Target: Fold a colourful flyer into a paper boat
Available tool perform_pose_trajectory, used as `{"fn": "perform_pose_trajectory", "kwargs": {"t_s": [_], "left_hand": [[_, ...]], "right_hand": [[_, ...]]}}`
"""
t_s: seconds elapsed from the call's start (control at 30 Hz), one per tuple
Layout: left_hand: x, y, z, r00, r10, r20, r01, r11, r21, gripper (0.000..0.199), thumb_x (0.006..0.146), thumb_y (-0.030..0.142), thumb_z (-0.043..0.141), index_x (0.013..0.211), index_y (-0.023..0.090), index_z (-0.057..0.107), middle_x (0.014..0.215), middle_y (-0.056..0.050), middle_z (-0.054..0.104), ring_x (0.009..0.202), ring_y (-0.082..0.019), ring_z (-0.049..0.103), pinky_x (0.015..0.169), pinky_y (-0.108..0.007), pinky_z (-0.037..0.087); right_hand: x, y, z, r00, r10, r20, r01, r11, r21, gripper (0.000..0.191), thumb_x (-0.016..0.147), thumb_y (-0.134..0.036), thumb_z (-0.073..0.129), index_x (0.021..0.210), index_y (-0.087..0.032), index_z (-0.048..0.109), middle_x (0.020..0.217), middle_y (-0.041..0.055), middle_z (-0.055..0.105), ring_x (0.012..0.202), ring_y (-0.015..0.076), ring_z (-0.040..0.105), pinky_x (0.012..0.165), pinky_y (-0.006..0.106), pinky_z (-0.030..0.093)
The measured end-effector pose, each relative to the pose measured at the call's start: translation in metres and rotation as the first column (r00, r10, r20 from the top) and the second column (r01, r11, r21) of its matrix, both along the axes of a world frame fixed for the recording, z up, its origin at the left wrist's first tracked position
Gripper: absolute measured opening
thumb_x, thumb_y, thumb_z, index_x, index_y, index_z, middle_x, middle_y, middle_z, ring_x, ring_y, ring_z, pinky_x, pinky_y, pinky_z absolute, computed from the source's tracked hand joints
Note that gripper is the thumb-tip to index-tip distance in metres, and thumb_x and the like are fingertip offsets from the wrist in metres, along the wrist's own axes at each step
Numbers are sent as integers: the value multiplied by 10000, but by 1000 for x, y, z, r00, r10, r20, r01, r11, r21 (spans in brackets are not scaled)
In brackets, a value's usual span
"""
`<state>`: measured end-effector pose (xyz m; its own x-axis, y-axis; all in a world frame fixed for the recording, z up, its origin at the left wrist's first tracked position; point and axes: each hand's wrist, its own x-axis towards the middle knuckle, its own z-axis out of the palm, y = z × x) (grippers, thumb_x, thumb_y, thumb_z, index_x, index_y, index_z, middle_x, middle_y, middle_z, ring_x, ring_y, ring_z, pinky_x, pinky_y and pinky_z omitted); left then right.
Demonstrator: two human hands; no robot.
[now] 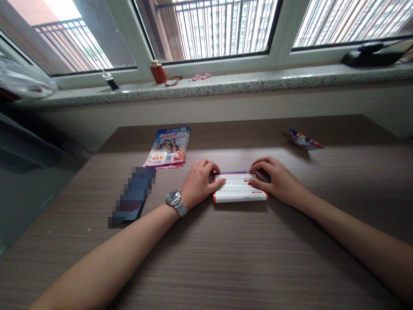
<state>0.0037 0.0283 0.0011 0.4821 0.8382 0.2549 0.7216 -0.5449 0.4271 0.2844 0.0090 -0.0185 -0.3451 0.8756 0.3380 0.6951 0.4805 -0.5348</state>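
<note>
In front of me on the wooden table lies a printed paper leaflet (237,191), folded over so its white side with red and black print faces up. A thin blue strip shows along its far edge. My left hand (201,181), with a silver watch on the wrist, pinches the leaflet's left end, thumb on top and fingers at the far edge. At the right end my right hand (271,176) grips it the same way. The leaflet's near edge stands slightly raised and curved above the table.
A stack of colourful leaflets (169,146) lies at the back left. Nearer stands a dark, pixelated flat object (134,193). At the back right sits a folded paper shape (305,141). The granite sill (245,84) holds a red container (158,73) and a black device (371,56).
</note>
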Motion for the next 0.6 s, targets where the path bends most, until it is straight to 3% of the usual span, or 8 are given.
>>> {"fn": "perform_pose_trajectory", "kwargs": {"t_s": [0.6], "left_hand": [[0, 0, 0, 1000, 6, 13, -6, 1000, -5, 214, 859, 367, 710, 973, 204, 631, 1010, -54, 607, 980, -242, 531, 881, -385, 450]], "right_hand": [[-1, 0, 4, 1000, -5, -17, 5, 1000, -12, 195, 824, -351, 727, 983, -254, 667, 1103, 100, 631, 1073, 308, 603, 963, 520, 490]]}}
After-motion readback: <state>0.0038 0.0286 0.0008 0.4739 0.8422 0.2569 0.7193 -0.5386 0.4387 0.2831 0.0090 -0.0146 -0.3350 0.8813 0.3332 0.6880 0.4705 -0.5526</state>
